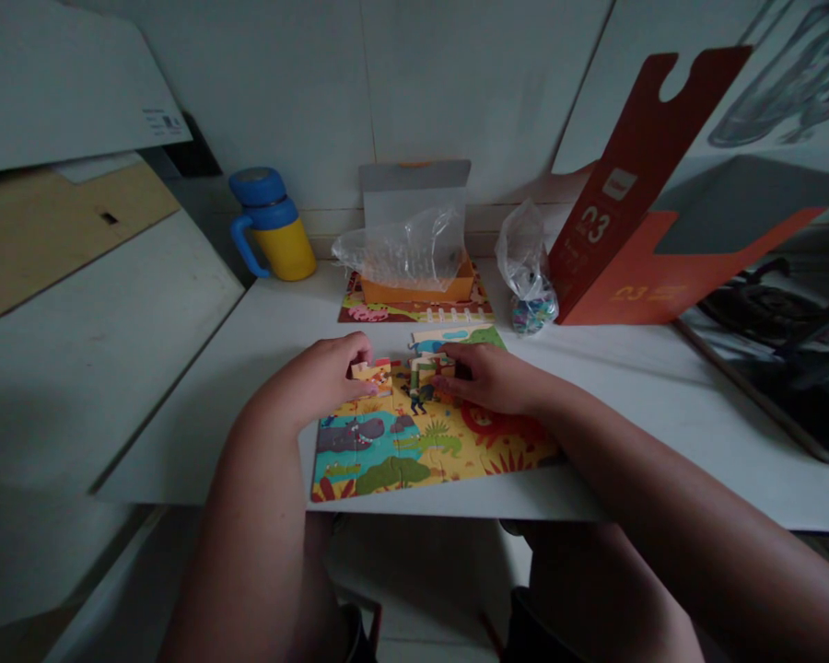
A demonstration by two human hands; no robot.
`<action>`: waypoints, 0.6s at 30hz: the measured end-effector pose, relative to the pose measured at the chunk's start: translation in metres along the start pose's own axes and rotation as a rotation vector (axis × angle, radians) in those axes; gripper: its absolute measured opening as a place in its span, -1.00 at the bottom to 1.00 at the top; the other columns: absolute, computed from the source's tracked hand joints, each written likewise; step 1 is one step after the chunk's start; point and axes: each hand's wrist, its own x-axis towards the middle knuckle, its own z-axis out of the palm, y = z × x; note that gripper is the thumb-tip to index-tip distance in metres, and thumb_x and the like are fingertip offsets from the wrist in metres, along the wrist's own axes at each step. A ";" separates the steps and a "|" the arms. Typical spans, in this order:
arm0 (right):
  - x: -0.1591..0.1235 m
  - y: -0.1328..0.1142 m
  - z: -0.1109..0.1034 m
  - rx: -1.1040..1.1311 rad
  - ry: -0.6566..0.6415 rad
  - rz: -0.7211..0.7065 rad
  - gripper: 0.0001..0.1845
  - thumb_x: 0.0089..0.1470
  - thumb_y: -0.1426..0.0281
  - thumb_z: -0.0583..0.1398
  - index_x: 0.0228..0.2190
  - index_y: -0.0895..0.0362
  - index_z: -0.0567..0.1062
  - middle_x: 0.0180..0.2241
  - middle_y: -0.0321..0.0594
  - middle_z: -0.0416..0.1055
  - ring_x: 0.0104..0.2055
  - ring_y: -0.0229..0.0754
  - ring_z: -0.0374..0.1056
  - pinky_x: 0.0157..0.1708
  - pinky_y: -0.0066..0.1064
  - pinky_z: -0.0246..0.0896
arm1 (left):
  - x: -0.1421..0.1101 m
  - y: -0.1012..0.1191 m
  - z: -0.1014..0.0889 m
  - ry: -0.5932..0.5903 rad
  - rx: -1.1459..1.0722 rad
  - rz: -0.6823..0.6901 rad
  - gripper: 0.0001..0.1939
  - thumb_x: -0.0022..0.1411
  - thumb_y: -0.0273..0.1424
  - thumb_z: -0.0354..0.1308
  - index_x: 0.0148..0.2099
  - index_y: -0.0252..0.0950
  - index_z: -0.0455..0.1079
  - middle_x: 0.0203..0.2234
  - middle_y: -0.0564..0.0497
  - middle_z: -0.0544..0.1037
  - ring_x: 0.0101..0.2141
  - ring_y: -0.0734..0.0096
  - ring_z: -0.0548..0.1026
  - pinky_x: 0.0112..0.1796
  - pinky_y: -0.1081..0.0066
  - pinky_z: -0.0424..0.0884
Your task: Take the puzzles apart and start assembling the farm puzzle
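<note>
Watching both hands over the jigsaw (428,442) on the white tabletop (207,387). Left hand (332,373) pinches a puzzle piece (381,376). Right hand (487,378) bends, thumb and fingertip near each other; can't tell if gripping. Uneven pressing could unseat joined pieces. Right forearm (636,470) hides the jigsaw's right edge; dim light blurs seams.

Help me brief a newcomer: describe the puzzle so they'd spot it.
Find the white table, then the right hand over it. Beneath lies the puzzle: a grey hippo in blue water sets it apart from the fence picture under the small box.
</note>
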 end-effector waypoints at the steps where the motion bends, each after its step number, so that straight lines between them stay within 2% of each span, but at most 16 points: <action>1: 0.000 0.000 0.000 0.002 0.003 -0.004 -0.69 0.31 0.10 0.21 -0.21 0.11 0.48 -0.37 -0.18 0.51 -0.42 -0.20 0.26 -0.40 -0.37 -0.01 | 0.000 -0.001 -0.001 0.000 -0.056 0.004 -0.75 0.16 -0.28 0.33 -0.21 -0.18 0.33 -0.37 0.08 0.53 -0.36 0.34 0.46 -0.38 0.40 0.25; 5: 0.001 0.000 0.001 0.019 0.007 0.010 -0.69 0.32 0.12 0.20 -0.19 0.12 0.49 -0.34 -0.16 0.52 -0.40 -0.19 0.28 -0.38 -0.36 0.01 | -0.001 0.007 -0.005 -0.073 -0.392 0.040 -0.69 0.15 -0.20 0.37 -0.17 -0.19 0.35 -0.32 0.07 0.55 -0.32 0.36 0.51 -0.34 0.41 0.38; 8: 0.001 0.002 0.003 0.039 0.007 0.014 -0.71 0.33 0.14 0.19 -0.19 0.12 0.47 -0.36 -0.19 0.51 -0.42 -0.21 0.27 -0.38 -0.37 0.01 | -0.001 0.023 0.000 -0.179 -0.496 0.067 -0.71 0.14 -0.24 0.38 -0.16 -0.20 0.41 -0.27 0.05 0.58 -0.30 0.37 0.53 -0.28 0.39 0.45; 11: 0.002 0.004 0.006 0.062 0.034 -0.027 -0.70 0.39 0.15 0.12 -0.22 0.11 0.46 -0.34 -0.18 0.50 -0.37 -0.19 0.30 -0.34 -0.36 0.06 | 0.001 0.036 0.011 -0.198 -0.392 0.067 -0.79 0.15 -0.35 0.34 -0.15 -0.20 0.46 -0.32 0.06 0.59 -0.32 0.38 0.53 -0.30 0.39 0.43; 15: 0.000 0.005 0.005 0.124 0.031 -0.095 -0.54 0.48 0.06 -0.04 -0.17 0.11 0.49 -0.26 -0.12 0.54 -0.25 -0.13 0.39 -0.23 -0.34 0.16 | 0.004 0.042 0.025 -0.092 -0.191 0.062 -0.88 0.23 -0.35 0.30 -0.20 -0.20 0.43 -0.37 0.04 0.59 -0.35 0.35 0.54 -0.35 0.37 0.38; 18: -0.001 0.003 0.004 0.076 0.004 -0.072 -0.49 0.36 -0.05 0.13 -0.05 0.13 0.52 -0.23 -0.09 0.57 -0.26 -0.09 0.41 -0.26 -0.33 0.17 | 0.004 0.046 0.030 -0.035 -0.154 0.068 -0.85 0.24 -0.37 0.30 -0.19 -0.18 0.37 -0.36 0.05 0.59 -0.37 0.34 0.55 -0.36 0.36 0.36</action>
